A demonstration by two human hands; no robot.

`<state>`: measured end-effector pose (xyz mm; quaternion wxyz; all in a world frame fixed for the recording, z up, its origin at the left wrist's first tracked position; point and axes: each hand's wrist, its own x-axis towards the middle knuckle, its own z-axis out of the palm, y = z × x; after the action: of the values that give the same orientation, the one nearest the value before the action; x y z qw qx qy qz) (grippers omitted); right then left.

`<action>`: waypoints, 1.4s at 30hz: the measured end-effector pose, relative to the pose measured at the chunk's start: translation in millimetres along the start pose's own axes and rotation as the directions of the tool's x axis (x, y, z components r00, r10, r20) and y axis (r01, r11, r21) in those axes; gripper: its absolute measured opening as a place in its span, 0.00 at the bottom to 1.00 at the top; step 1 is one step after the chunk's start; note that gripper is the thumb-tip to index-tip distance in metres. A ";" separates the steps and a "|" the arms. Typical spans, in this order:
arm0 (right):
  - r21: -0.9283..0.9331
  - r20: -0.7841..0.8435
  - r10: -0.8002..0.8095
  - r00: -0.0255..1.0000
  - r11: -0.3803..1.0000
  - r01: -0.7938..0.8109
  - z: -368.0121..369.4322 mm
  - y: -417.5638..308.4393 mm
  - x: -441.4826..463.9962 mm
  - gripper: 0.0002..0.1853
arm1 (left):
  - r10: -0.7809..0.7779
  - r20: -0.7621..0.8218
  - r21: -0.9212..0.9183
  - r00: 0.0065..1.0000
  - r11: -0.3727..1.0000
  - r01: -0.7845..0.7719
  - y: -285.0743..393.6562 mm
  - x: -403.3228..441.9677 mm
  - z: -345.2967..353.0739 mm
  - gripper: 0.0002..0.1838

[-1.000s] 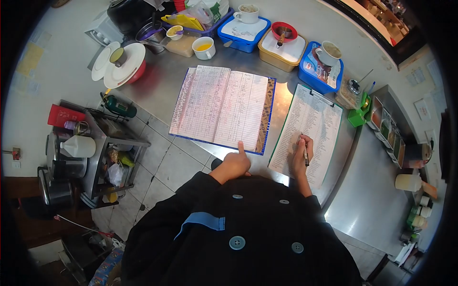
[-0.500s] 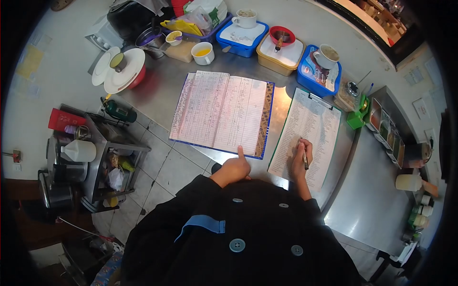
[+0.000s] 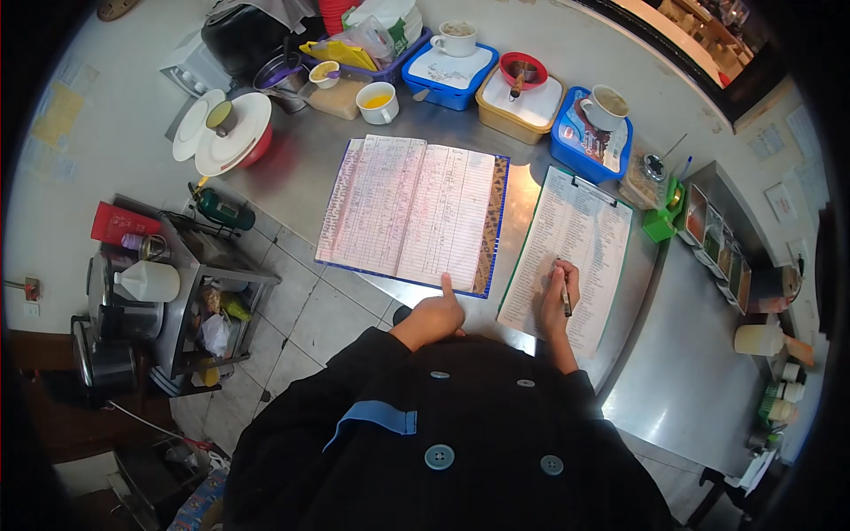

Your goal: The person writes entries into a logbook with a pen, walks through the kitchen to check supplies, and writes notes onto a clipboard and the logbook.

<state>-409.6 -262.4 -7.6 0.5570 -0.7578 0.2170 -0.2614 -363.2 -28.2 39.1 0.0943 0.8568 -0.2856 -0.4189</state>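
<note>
An open ledger book with handwritten, lined pages lies on the steel counter. At its lower edge is my left hand, the index finger stretched onto the right page and the other fingers curled in; it holds nothing. To the right of the book lies a clipboard with a printed list under its clip. My right hand rests on the sheet, fingers closed round a dark pen. The pen's tip is too small to place exactly.
Along the wall stand blue tubs, a cream tub with a red bowl, and a white cup of yellow liquid. Stacked plates are at the left. A green scale sits right of the clipboard. A metal cart stands lower left.
</note>
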 end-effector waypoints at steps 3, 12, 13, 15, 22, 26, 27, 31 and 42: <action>-0.004 -0.002 0.006 1.000 1.000 -0.006 0.4 -1.8 -0.7 0.12 | 0.050 -0.084 0.022 0.995 0.999 -0.048 -3.2 -0.8 7.2 0.62; 0.000 -0.007 0.023 1.000 1.000 -0.023 0.0 -1.7 -0.4 0.12 | 0.048 -0.038 0.052 0.998 0.998 -0.046 -2.9 5.2 7.0 0.60; 0.019 -0.006 0.021 1.000 1.000 -0.021 0.4 -3.1 -0.8 0.12 | 0.077 -0.084 0.054 0.994 0.996 -0.073 -5.8 7.3 10.5 0.60; 0.039 -0.006 0.020 1.000 0.999 -0.020 0.4 -5.2 -0.6 0.12 | 0.103 -0.091 0.058 0.991 0.993 -0.098 -9.7 10.2 13.7 0.60; 0.018 -0.013 0.019 1.000 1.000 -0.018 0.2 -2.3 -0.5 0.12 | 0.119 -0.077 0.070 0.990 0.991 -0.113 -10.3 14.3 14.5 0.61; -0.011 -0.022 0.008 1.000 1.000 -0.008 0.9 -3.4 -1.0 0.12 | 0.130 -0.091 0.091 0.987 0.988 -0.121 -9.5 11.7 14.6 0.61; -0.012 -0.020 0.009 1.000 1.000 -0.009 1.0 -3.1 -1.0 0.12 | 0.113 -0.079 0.086 0.990 0.991 -0.107 -8.2 11.8 13.7 0.61; -0.007 -0.012 0.013 1.000 1.000 -0.013 0.8 0.9 -0.6 0.12 | 0.044 -0.009 0.042 0.999 0.998 -0.043 0.9 -0.2 -0.3 0.60; -0.009 -0.010 -0.005 1.000 1.000 0.005 0.0 -1.1 -0.2 0.12 | 0.035 -0.047 0.016 0.998 0.999 -0.034 0.8 0.0 1.9 0.62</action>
<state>-409.8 -262.0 -6.6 0.5519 -0.7595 0.2191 -0.2656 -365.0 -28.8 38.2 0.1018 0.8620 -0.3013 -0.3947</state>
